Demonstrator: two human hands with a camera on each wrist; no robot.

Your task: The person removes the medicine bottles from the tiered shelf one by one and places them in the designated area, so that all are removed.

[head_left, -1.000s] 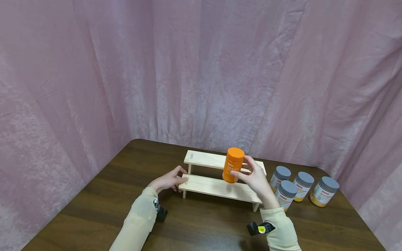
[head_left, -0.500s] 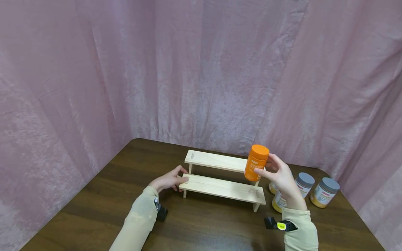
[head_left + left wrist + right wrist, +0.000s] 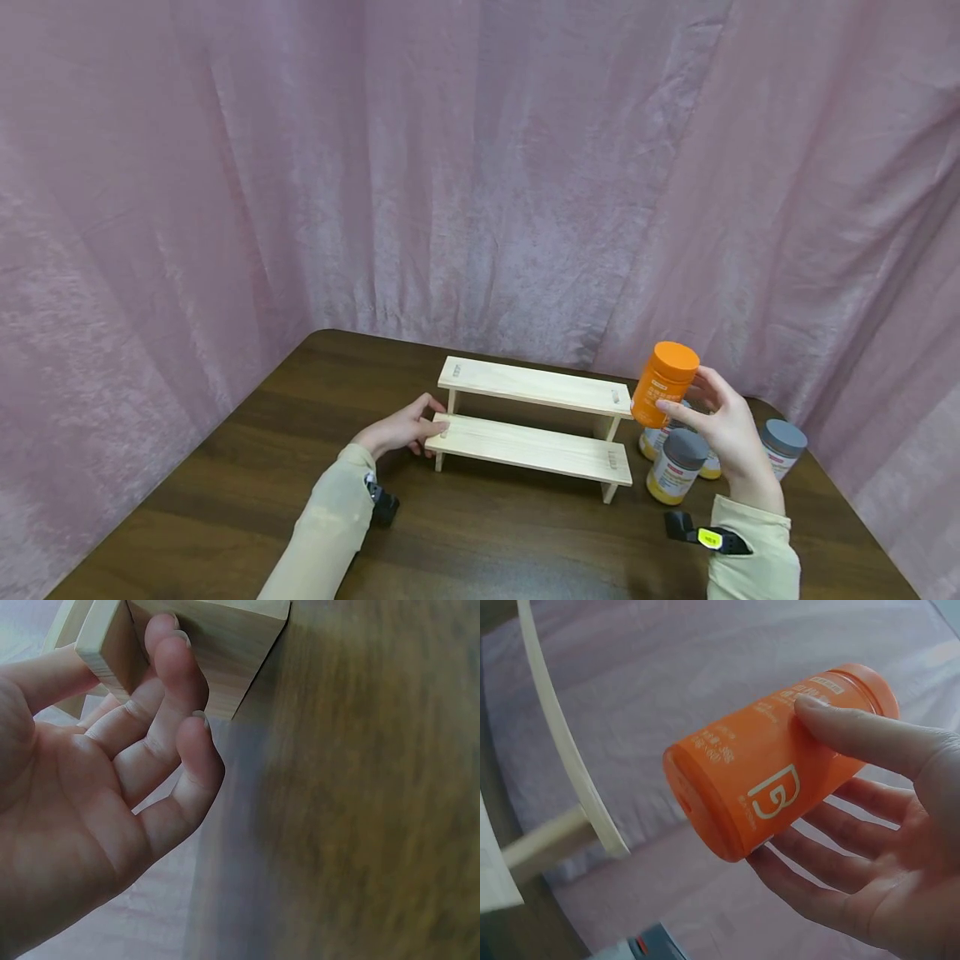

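Observation:
In the head view an orange pill bottle [image 3: 664, 385] hangs in the air beyond the right end of a two-step wooden shelf [image 3: 528, 450]. My right hand [image 3: 738, 433] grips this bottle from its right side, thumb across the front and fingers behind, and the bottle tilts slightly. In the right wrist view, white print shows on the orange bottle [image 3: 727, 776]. At the shelf's left end my left hand [image 3: 397, 429] pinches the lower board, its thumb on top. The left wrist view shows the curled fingers of the left hand [image 3: 112, 765] against the wooden end.
Several jars with grey lids and yellow bases stand right of the shelf. One jar [image 3: 675, 468] is nearest the front, another jar [image 3: 782, 446] farther right; the rest are partly hidden by my right hand. A pink curtain [image 3: 465, 183] hangs behind the dark table [image 3: 450, 542].
My right hand has carried the orange bottle rightward, from in front of the shelf's boards to past its right end, above the jars. My left hand has stayed at the shelf.

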